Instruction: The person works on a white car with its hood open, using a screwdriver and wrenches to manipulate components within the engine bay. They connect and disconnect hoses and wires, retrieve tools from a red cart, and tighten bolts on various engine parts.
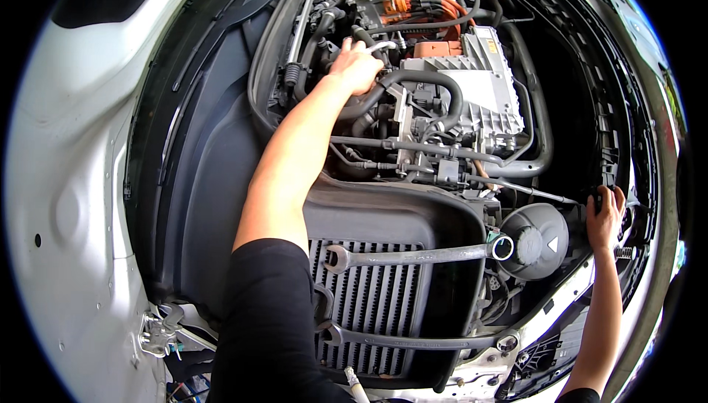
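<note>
My left hand (pixel 358 69) reaches into the upper middle of the engine bay, among dark hoses, beside a light grey hose (pixel 382 46). Its fingers curl down and their tips are hidden, so what they grip cannot be made out. At the far right, my right hand (pixel 606 217) bends its fingers round something dark at the black front panel (pixel 609 145). A silver ribbed metal piece (pixel 625 253) lies just beside that wrist. Two combination wrenches, an upper one (pixel 413 256) and a lower one (pixel 420 342), lie over the slatted black cover (pixel 442 215).
A grey round reservoir (pixel 532 244) sits right of the upper wrench. Orange cables (pixel 446 8) and a silver finned housing (pixel 487 82) fill the upper bay. A thin rod (pixel 527 190) crosses towards my right hand. The white fender (pixel 66 204) curves along the left.
</note>
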{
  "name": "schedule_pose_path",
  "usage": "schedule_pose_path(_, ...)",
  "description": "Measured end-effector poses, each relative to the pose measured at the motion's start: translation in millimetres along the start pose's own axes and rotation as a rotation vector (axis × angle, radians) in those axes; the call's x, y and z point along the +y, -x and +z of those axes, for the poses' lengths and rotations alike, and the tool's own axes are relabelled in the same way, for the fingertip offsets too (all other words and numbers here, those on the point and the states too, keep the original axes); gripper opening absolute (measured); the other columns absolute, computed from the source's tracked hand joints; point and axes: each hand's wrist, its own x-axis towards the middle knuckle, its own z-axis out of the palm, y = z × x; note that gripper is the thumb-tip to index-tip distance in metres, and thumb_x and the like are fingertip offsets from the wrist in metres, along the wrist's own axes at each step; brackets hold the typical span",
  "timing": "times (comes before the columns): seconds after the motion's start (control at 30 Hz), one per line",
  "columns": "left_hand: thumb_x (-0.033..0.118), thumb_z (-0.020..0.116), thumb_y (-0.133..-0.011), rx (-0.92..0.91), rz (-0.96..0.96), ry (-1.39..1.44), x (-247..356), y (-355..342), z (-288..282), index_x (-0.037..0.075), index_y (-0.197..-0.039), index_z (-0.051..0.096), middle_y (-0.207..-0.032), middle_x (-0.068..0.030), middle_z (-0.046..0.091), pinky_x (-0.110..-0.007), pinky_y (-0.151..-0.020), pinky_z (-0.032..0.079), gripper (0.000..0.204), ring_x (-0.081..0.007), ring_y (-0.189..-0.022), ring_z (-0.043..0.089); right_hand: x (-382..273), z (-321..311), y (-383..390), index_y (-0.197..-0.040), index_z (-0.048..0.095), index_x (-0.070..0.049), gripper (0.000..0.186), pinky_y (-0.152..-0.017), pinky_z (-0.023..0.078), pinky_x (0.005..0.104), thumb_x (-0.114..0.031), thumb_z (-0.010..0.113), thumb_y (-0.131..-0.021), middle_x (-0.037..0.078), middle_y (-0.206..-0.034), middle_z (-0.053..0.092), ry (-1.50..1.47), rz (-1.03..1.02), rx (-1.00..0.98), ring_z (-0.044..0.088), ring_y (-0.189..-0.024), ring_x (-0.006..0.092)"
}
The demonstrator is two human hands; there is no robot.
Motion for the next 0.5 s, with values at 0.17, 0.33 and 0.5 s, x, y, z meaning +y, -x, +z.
schedule_pose_path(0.17,0.026,0.078,-0.078,-0.096,-0.066,0.049,-0.8,1.8,-6.6,0.021,-0.113,0.074,-0.110,-0.0078,0.071,-0.061,-0.115,0.026,0.035,-0.0298,-0.122,0.053,-4.3,-1.1,-1.2,-0.116,0.062,-0.007,0.031,-0.109,0.035,0.0470,-0.019,0.066,-0.089,0.009,-0.116,0.065,0.002,-0.014,0.001,0.045,-0.131,0.0359)
schedule_pose_path(0.33,0.028,0.075,-0.080,-0.060,-0.064,0.195,-8.5,3.1,-14.7,0.017,-0.117,0.072,-0.109,-0.0125,0.071,-0.054,-0.112,0.033,0.040,-0.0302,-0.115,0.060,-5.4,-2.8,-0.8,-0.116,0.061,-0.007,0.030,-0.110,0.034,0.0471,-0.020,0.065,-0.089,0.009,-0.115,0.065,-0.004,-0.010,0.005,0.045,-0.131,0.0358)
schedule_pose_path(0.5,0.018,0.079,-0.078,0.036,-0.091,0.479,-9.5,0.4,-28.8,0.004,-0.119,0.069,-0.105,-0.0181,0.073,-0.038,-0.086,0.054,0.044,-0.0298,-0.095,0.071,-3.5,-3.9,1.0,-0.115,0.061,-0.007,0.029,-0.110,0.034,0.0468,-0.020,0.065,-0.090,0.009,-0.114,0.065,0.019,-0.008,0.009,0.045,-0.131,0.0356)
